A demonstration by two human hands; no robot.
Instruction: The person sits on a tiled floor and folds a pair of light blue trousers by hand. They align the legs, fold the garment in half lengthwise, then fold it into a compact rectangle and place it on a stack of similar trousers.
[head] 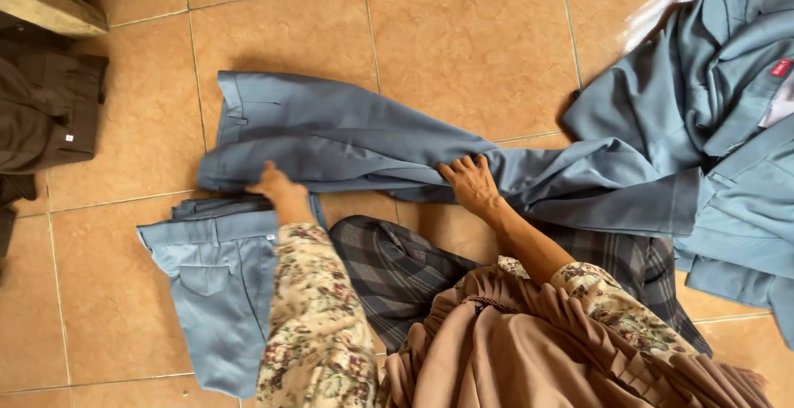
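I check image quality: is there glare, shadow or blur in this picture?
Head view: a bright glare patch lies on the floor tiles at upper right; soft shadows edge the grey-blue trousers; left hand and right hand look sharp, without motion blur.

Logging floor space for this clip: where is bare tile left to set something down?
Bare orange floor tiles lie beyond the grey-blue trousers, and at lower left beside the folded light-blue trousers. Crowded at right: heaped grey-blue garments.

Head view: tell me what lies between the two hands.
Between the left hand and right hand, the head view shows only the grey-blue trousers spread over the tiled floor; both hands rest on them.
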